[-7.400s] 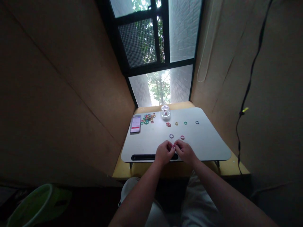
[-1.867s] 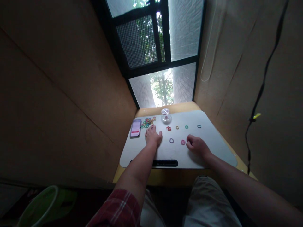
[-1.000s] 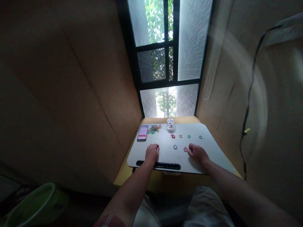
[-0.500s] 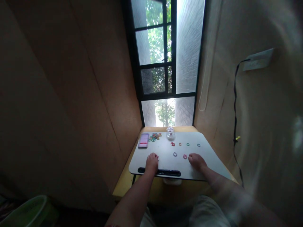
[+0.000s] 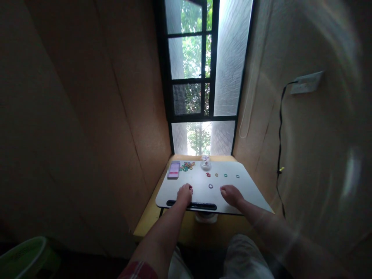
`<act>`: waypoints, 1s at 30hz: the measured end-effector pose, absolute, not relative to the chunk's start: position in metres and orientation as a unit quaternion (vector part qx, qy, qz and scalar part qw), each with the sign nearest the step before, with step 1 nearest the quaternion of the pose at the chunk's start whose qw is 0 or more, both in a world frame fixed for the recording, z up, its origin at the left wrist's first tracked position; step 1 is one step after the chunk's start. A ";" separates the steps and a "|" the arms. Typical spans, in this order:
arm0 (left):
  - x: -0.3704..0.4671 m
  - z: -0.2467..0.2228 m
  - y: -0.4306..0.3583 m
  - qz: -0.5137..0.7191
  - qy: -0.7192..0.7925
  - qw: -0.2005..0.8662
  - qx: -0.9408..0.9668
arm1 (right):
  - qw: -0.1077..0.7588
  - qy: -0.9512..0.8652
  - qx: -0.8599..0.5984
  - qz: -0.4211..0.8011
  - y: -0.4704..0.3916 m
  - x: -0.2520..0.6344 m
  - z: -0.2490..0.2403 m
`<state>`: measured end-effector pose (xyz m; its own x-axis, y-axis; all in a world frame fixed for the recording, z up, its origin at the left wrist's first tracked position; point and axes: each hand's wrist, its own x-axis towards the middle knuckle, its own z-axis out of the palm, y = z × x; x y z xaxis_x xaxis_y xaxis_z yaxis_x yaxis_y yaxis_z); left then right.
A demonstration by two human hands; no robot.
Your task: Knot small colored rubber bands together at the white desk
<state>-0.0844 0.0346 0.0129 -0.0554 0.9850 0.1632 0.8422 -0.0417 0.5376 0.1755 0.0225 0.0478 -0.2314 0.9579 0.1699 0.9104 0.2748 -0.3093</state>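
Small coloured loops that look like rubber bands lie on a white lap table (image 5: 197, 193). My left hand (image 5: 184, 194) rests near the front, fingers curled closed; a tiny reddish spot shows at its fingertips, too small to name. On the right, my right hand (image 5: 231, 194) is closed, its fingertips on a pink rubber band (image 5: 221, 188) that they mostly cover. Between the hands lies a pale purple band (image 5: 210, 186). Behind it is a row: red bands (image 5: 208, 174), an orange band (image 5: 216, 174), a green band (image 5: 225, 175) and a bluish-green band (image 5: 237, 176).
At the back stand a clear jar (image 5: 205, 165) and a pile of mixed bands (image 5: 187, 166) beside a phone (image 5: 173, 170) with a blurred screen. A dark slot (image 5: 200, 205) runs along the front edge. Walls flank both sides; a black cord (image 5: 279, 135) hangs on the right.
My right hand has moved left onto the pink band, which now is mostly covered. My left hand stays about where it was. The whole view has shifted slightly.
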 end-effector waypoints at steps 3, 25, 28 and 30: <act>-0.078 0.012 0.029 0.285 0.651 0.157 0.686 | 0.183 -0.791 -0.578 0.079 0.013 0.161 0.044; -0.020 -0.003 0.026 0.413 0.493 0.363 0.674 | 0.333 -0.725 -0.510 0.323 0.016 0.151 -0.012; -0.021 -0.003 0.023 0.408 0.494 0.347 0.685 | 0.348 -0.745 -0.495 0.282 0.012 0.152 -0.012; -0.021 -0.004 0.020 0.399 0.499 0.348 0.686 | 0.353 -0.742 -0.502 0.270 0.008 0.152 -0.011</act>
<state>-0.0210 0.0204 -0.0036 0.1840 0.9625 0.1993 0.4074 -0.2592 0.8757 0.1520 0.0085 -0.0113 -0.2471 0.9350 0.2544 0.5539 0.3517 -0.7546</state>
